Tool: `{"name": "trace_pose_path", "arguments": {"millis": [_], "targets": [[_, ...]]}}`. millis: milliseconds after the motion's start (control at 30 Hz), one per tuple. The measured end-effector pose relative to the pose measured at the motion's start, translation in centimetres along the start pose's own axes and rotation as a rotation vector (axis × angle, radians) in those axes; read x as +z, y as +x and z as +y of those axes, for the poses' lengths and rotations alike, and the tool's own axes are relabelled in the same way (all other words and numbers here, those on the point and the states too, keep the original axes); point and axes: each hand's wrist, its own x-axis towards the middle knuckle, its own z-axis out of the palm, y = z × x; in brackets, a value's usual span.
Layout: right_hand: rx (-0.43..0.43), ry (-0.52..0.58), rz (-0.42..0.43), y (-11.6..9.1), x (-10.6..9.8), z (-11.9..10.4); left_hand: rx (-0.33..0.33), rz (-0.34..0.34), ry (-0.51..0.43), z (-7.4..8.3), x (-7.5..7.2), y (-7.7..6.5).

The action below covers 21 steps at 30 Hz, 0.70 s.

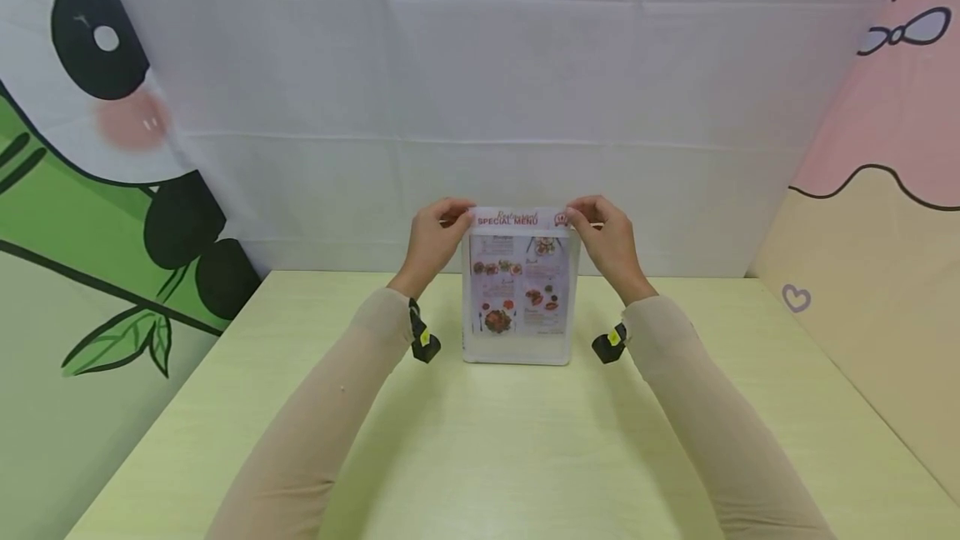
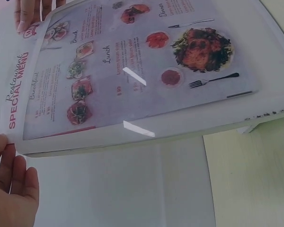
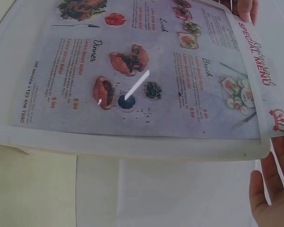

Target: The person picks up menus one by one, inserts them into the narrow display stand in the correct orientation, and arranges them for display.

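Observation:
A white stand-up display frame [image 1: 517, 350] with a clear front stands on the table, facing me. Inside it sits a printed menu sheet [image 1: 519, 286], its "Special Menu" heading strip sticking out above the frame's top edge. Below the sheet, a white band of the frame shows. My left hand [image 1: 433, 238] pinches the sheet's upper left corner between thumb and fingers. At the upper right corner, beside the red logo, my right hand [image 1: 609, 242] pinches the sheet likewise. In the left wrist view, the left thumb and fingers [image 2: 7, 172] grip the paper just beyond the frame's corner.
The pale yellow-green table [image 1: 495, 457] reaches back to a white cloth backdrop [image 1: 510, 90]. Cartoon-printed panels flank it, a green one [image 1: 82, 207] on the left and a pink and cream one [image 1: 870, 132] on the right. Each wrist wears a small black camera.

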Motion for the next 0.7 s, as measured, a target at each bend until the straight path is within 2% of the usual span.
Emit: {"name": "trace_pose_path", "arguments": {"millis": [333,700], "targets": [[0.054,0.007,-0.024,-0.5,0.2,0.5,0.023,0.006,0.046,-0.2,0.2,-0.1],[0.158,0.028,-0.072,-0.8,0.3,1.2,0.026,-0.008,0.06,-0.5,0.4,-0.2]]}}
